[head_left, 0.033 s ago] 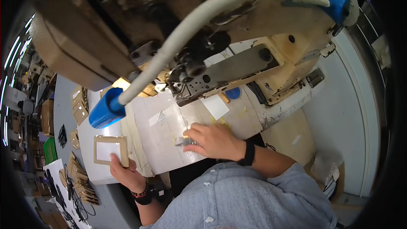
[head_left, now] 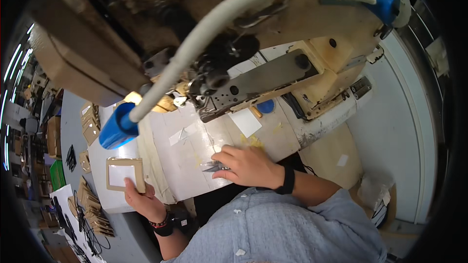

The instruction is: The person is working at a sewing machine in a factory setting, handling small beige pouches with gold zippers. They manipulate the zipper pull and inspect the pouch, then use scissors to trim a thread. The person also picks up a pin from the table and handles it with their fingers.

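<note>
Early yet: left hand (head_left: 141,197) pinching tan frame piece (head_left: 125,174) at table (head_left: 114,203) front edge, unfed to sewing machine (head_left: 273,83); right hand (head_left: 248,165) curled around snips (head_left: 213,167) (stack (head_left: 90,122) waiting).

White rectangular paper label (head_left: 246,122): lies flat on the pale machine bed, just left of a round blue cap; blank face up as far as can be told.

Strip of translucent tape with a small white tag (head_left: 179,135): stuck on the bed, left of centre, tilted.

Small white square sticker (head_left: 342,160): on the tan rounded board at right, below the bed's end.

Green box-like package (head_left: 57,174): far left edge, among stacked goods; details too small to tell.

No signs or screens visible.
</note>
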Demonstrator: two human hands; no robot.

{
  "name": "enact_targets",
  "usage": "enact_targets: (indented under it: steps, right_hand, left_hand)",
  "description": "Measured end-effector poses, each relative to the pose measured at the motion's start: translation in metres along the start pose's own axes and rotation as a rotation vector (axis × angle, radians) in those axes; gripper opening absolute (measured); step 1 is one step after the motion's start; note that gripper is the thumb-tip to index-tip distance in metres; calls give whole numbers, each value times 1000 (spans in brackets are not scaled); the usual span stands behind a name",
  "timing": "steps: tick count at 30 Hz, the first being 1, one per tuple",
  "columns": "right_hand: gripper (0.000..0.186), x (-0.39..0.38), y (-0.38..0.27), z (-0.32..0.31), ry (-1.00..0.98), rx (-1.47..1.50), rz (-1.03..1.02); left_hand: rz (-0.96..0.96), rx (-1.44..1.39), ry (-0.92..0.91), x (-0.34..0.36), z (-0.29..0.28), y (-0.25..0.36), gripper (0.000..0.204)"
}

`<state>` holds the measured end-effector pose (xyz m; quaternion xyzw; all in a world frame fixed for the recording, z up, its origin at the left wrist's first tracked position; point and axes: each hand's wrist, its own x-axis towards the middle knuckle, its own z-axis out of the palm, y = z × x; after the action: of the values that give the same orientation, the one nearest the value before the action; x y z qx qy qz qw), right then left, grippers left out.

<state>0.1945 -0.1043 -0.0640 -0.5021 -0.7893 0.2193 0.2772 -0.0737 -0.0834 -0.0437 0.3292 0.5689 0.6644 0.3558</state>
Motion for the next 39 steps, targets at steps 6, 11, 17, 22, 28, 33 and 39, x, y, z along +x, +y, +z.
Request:
enact_targets:
  steps: [6,11,17,22,28,33,39]
  right_hand:
    - [54,-38,14,1,338,-34,191]
    - [51,-48,24,3,434,-349,167]
    - [31,-65,0,-7,376,425,144]
    - [20,-67,-8,-16,229,867,339]
    - [20,-62,-17,-37,158,1025,325]
    - [13,-54,-28,-53,272,443,109]
    - [16,-44,-27,-43,481,81,-151]
  left_hand:
    - [-102,-21,-225,-25,28,-12,41]
    - [-158,62,-435,-67,51,-19,40]
    - [-182,177,-548,-102,61,-22,37]
    - [-259,187,-876,-106,52,-30,29]
    - [-207,39,-1052,-114,42,-30,37]
    - [-110,-235,-823,-89,30,-24,37]
    - [310,47,-727,-68,30,-20,13]
